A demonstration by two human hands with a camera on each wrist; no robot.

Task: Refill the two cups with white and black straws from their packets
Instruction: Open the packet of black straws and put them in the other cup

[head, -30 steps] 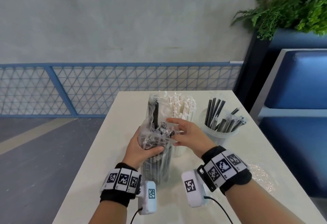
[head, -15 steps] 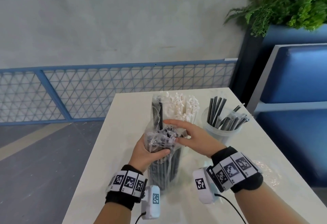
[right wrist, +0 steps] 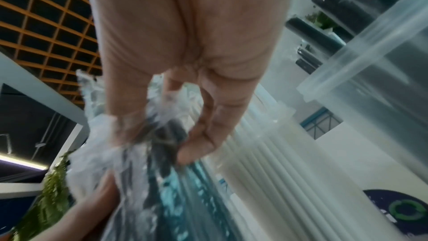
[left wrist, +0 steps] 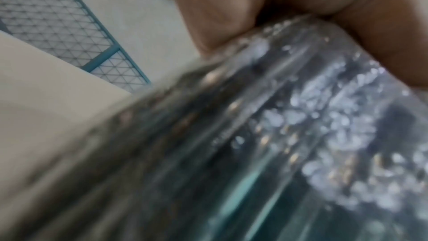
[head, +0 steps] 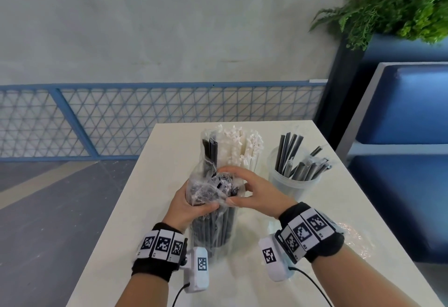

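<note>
A clear packet of black straws stands upright on the white table. My left hand grips it round the upper part; in the left wrist view the packet fills the frame under the left hand. My right hand curls over the crumpled top. In the right wrist view the right hand pinches black straw ends and plastic between thumb and fingers. One black straw sticks up. Behind stands the cup of white straws. To the right is the clear cup holding several black straws.
A crinkled clear wrapper lies on the table behind my right wrist. A blue bench and a green plant stand to the right. A blue mesh railing runs beyond the table's far edge.
My right hand's fingers have curled down over the packet's top and its thumb has closed in from the near side. The left hand keeps its grip on the packet.
</note>
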